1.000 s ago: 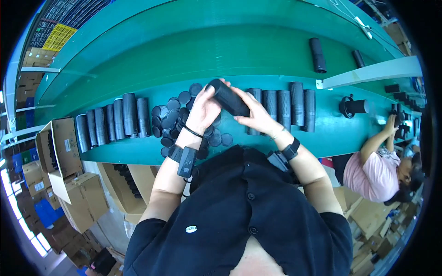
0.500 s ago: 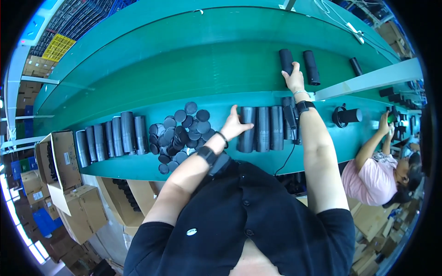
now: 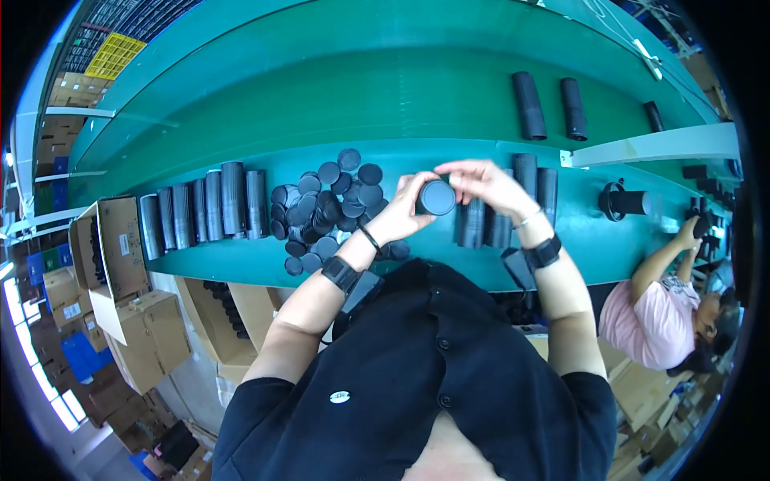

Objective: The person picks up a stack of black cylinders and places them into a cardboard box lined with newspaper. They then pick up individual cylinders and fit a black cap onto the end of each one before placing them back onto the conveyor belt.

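Observation:
A black ribbed cylinder with a round, flat end (image 3: 436, 198) is in my left hand (image 3: 401, 210), whose thumb and fingers wrap round it. That end faces up toward me. My right hand (image 3: 491, 186) is at the cylinder's right side, fingers stretched across its far edge. Whether those fingertips touch it I cannot tell. Beneath my right hand stands a row of similar cylinders (image 3: 471, 226), partly hidden by it, with a few more black cylinders (image 3: 548, 192) to the right. Left of my hands lies a heap of round black discs (image 3: 325, 208).
More black cylinders (image 3: 233, 199) line up on the green bench's left. Two cylinders (image 3: 528, 106) lie on the far green strip. A black device (image 3: 616, 202) sits to the right, before a co-worker in pink (image 3: 654, 321). Open cardboard boxes (image 3: 124, 240) stand lower left.
My right hand has left the cylinder on the far strip and come back beside my left. My left hand has lifted a cylinder from the row and tilted its end upward.

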`<state>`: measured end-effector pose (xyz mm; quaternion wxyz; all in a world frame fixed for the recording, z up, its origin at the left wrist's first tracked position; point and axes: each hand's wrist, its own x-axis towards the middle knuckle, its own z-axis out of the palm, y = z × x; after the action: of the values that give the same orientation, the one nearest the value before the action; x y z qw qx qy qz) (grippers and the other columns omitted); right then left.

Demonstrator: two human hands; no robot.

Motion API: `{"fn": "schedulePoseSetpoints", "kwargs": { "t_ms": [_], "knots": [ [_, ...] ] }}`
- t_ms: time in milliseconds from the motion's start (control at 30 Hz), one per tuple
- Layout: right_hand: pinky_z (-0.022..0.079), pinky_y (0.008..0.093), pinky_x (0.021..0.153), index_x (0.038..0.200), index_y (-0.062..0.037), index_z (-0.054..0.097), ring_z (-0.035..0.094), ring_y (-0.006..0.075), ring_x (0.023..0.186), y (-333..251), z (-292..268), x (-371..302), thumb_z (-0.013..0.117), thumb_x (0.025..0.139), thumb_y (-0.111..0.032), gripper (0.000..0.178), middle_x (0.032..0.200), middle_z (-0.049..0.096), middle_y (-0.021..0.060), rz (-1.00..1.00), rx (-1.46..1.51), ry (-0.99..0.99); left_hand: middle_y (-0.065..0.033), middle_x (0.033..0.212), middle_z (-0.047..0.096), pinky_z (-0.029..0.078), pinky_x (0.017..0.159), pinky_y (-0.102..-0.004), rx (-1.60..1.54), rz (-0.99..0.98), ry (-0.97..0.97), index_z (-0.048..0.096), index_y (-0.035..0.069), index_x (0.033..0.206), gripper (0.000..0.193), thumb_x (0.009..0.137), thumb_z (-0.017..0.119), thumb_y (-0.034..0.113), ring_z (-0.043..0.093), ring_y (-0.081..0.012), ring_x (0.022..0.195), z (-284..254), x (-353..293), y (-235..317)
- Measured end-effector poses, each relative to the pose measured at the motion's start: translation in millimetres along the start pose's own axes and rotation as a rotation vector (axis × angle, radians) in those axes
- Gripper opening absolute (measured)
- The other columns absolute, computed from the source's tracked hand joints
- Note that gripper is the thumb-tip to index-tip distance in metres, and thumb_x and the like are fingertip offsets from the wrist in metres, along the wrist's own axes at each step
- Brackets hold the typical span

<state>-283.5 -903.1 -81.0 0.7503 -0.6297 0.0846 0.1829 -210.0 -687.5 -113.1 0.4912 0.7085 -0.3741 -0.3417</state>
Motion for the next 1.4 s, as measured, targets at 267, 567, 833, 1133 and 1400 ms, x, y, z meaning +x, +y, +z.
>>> {"fn": "schedulePoseSetpoints", "kwargs": {
  "t_ms": [267,567,833,1133,1400],
  "knots": [
    [0.048,0.0185,0.063,0.124,-0.0069,0.062,0.058,0.0037,0.072,35,36,-22,0.064,0.092,-0.024,0.037,0.095,0.066,0.0000,-0.097,0.204,0.178,-0.0157,0.132,0.044,0.037,0.104,-0.0367,-0.298,-0.027,-0.012,0.036,0.005,0.136,0.066,0.084,0.071,0.025,0.043,-0.0255,0.127,10,-10,-3],
    [0.042,0.0290,0.086,0.136,-0.0144,0.052,0.050,0.0157,0.101,37,49,-11,0.071,0.083,-0.030,0.058,0.123,0.053,0.0113,-0.230,-0.052,0.289,-0.0104,0.121,0.054,0.039,0.101,-0.0340,-0.789,-0.067,0.187,0.045,0.002,0.128,0.044,0.089,0.061,0.016,0.050,-0.0194,0.116,1,-5,-5],
    [0.028,0.0363,0.111,0.147,-0.0031,0.023,0.033,0.0249,0.135,35,29,-12,0.072,0.075,-0.014,0.088,0.144,0.037,0.0162,-0.449,-0.297,0.284,-0.0131,0.138,0.044,0.028,0.108,-0.0414,-1.203,-0.168,0.248,0.039,0.010,0.139,0.070,0.093,0.040,0.063,0.038,-0.0247,0.129,-16,10,19],
    [0.046,0.0498,0.092,0.144,-0.0217,0.023,0.057,0.0466,0.105,40,-127,66,0.069,0.084,-0.030,0.076,0.112,0.056,0.0316,0.224,-0.908,1.028,-0.0090,0.119,0.056,0.046,0.088,-0.0340,-0.825,-0.481,0.083,0.048,0.009,0.128,0.040,0.095,0.057,0.029,0.055,-0.0197,0.107,-2,-12,-38],
    [0.044,0.0477,0.090,0.138,-0.0131,0.045,0.052,0.0371,0.112,46,-95,45,0.065,0.086,-0.017,0.056,0.121,0.054,0.0188,-0.135,-1.181,1.023,-0.0319,0.122,0.052,0.048,0.093,-0.0416,0.273,-0.309,0.217,0.031,-0.014,0.134,0.096,0.071,0.081,0.039,0.057,-0.0345,0.111,43,42,-47]
  ]
}}
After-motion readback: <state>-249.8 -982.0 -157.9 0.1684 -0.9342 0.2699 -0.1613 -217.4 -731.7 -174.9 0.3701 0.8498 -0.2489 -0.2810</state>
